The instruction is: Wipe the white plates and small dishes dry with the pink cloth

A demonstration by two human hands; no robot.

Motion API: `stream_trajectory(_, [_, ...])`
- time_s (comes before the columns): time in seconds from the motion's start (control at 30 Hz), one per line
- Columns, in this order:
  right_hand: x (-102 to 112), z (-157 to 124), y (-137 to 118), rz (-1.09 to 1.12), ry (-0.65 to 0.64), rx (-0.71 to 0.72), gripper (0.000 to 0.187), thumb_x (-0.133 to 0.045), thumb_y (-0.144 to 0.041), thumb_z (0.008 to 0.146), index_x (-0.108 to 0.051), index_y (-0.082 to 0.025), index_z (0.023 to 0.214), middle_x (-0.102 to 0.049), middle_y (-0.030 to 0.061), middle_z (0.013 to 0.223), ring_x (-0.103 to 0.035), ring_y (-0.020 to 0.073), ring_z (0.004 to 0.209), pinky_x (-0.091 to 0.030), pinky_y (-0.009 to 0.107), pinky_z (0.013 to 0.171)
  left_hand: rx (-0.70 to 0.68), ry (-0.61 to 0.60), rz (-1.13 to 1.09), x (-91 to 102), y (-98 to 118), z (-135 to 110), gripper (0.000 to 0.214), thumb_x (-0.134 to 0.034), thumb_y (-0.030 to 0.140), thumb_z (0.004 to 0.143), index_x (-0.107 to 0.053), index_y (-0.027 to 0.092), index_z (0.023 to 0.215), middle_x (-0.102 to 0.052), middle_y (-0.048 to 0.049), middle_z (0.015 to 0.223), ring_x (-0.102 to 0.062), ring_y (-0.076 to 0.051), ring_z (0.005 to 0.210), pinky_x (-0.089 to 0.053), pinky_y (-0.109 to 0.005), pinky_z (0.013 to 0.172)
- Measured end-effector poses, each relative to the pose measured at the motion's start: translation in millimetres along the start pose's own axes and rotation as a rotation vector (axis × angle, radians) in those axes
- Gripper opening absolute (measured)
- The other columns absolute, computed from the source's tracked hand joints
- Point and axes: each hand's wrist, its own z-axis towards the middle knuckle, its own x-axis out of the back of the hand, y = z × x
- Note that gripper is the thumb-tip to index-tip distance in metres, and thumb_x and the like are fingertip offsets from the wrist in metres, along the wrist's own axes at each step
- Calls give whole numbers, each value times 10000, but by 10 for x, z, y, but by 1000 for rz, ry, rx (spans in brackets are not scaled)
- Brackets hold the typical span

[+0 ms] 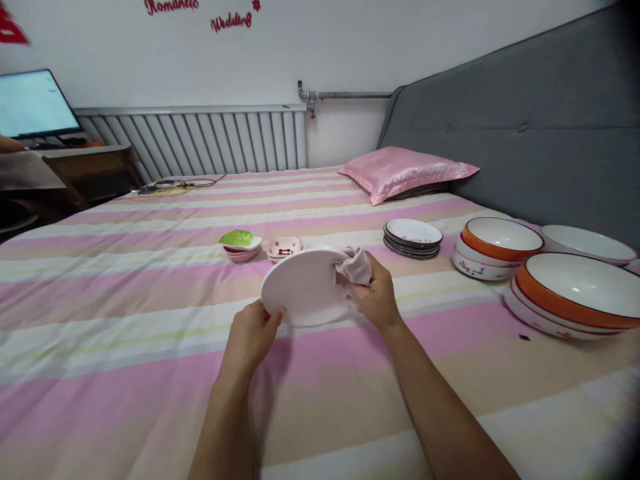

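The left hand [254, 332] pinches a plate [305, 288] by its left edge above the striped bed [325, 413]; the right hand [381, 295] clutches a cloth [355, 267] against its right side. On the far wall [350, 40], red lettering [231, 22] reads "Wedding" beside a cropped "Romantic", above a radiator [200, 141].

Pink pillow [406, 170], grey headboard [525, 113], radiator [200, 141], lit monitor [37, 103]

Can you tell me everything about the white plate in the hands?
The white plate looks smooth and roundish, perhaps ceramic, and the side facing us shows no pattern. It's tilted over the striped bedcover. The left hand grips its left edge; the right hand holds a pale, crumpled cloth against its right side. Its other side is hidden.
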Motion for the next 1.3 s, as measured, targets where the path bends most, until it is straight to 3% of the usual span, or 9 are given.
stream_trajectory(0.1, [27, 8, -41, -83, -3, 48, 273, -631, -247, 702, -606, -190, 967, -631, 22, 798, -567, 163, 718, -444, 252, 631, -23, -44, 51, 4, 54, -35, 294, -507, 453, 723, -624, 192, 792, -689, -70, 744, -626, -245, 704, -400, -288, 553])
stream_trajectory(0.3, [3, -19, -137, -175, -47, 92, 431, -654, -286, 675, -535, -205, 1082, -626, 41, 903, -581, 189, 816, -462, 286, 704, -145, 122, -209, 50, 56, -25, 273, -571, 392, 726, -627, 196, 909, -695, -41, 854, -645, -200, 795, -491, -283, 691])
stream_trajectory(0.43, [41, -49, -196, -226, -114, 114, 735, -632, -218, 655, -302, -250, 1311, -560, 80, 1119, -557, 220, 943, -454, 349, 785, -323, 276, -297, 40, 111, -53, 289, -579, 321, 750, -604, 210, 1016, -681, -18, 889, -642, -161, 801, -505, -265, 741])
stream_trajectory(0.53, [78, -64, -191, -229, -164, 149, 802, -592, -200, 652, -202, -258, 1351, -445, 100, 1268, -495, 250, 1064, -421, 410, 857, -368, 323, -279, 46, 135, -78, 223, -567, 283, 769, -617, 212, 975, -671, -2, 845, -634, -139, 759, -511, -248, 724])
stream_trajectory(0.7, [103, -59, -225, -189, -219, 224, 606, -495, -324, 759, -280, -256, 1321, -393, 70, 1319, -373, 255, 1207, -347, 438, 959, -385, 331, -273, 55, 115, -73, 170, -574, 262, 766, -617, 199, 918, -654, 1, 828, -618, -131, 739, -516, -246, 715])
stream_trajectory(0.87, [45, -41, -324, -370, -192, 303, 328, -414, -298, 880, -465, -272, 1203, -514, 26, 1218, -434, 199, 1142, -328, 375, 979, -412, 282, -282, 83, 133, -87, 150, -566, 260, 777, -610, 217, 914, -646, 11, 832, -613, -122, 714, -521, -220, 639])
stream_trajectory(1.1, [47, -30, -291, -614, -137, 388, 243, -500, -313, 855, -569, -238, 1076, -639, 27, 953, -553, 199, 895, -393, 332, 812, -450, 220, -308, 122, 160, -120, 112, -560, 264, 779, -608, 208, 863, -641, -4, 827, -611, -133, 700, -482, -179, 474])
stream_trajectory(1.3, [58, -24, -208, -592, -109, 355, 223, -494, -275, 846, -572, -234, 1051, -645, 24, 957, -583, 181, 857, -422, 281, 762, -449, 191, -325, 108, 117, -90, 128, -562, 282, 780, -607, 214, 878, -637, -7, 851, -612, -139, 725, -493, -193, 500])
